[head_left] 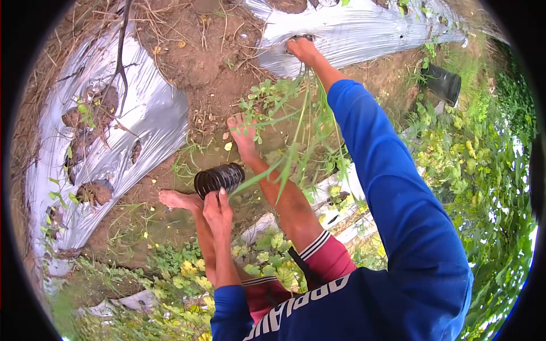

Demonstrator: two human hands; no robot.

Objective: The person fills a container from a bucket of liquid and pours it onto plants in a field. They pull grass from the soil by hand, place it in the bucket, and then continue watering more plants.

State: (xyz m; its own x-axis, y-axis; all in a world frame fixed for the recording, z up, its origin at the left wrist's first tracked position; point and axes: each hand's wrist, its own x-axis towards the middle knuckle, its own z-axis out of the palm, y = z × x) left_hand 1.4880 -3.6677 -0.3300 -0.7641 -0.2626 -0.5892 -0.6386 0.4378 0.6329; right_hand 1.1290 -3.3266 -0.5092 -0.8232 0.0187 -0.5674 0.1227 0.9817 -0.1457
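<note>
The person's left hand [218, 216] has its fingers closed on one black ribbed container [220, 178], which lies just beyond the fingertips, long axis running across the view, right end tipped slightly up. A second dark container [442, 84] sits well apart at right. The right hand [304, 50] bends its fingers at a hole in one of two silver sheets [364, 34]; whether they grip anything cannot be told.
</note>
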